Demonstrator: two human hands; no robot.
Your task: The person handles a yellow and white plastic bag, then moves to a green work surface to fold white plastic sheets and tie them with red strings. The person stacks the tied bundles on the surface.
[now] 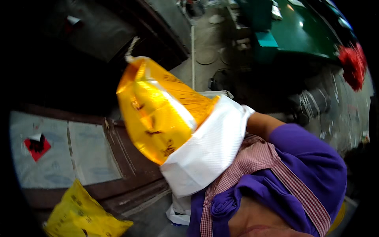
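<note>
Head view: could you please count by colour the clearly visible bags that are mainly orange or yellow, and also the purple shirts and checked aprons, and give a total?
Orange bag: 1
Yellow bag: 1
Purple shirt: 1
Checked apron: 1
Total: 4

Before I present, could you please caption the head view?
A yellow and white bag hides the right hand of someone in a purple top and checked apron.
</note>
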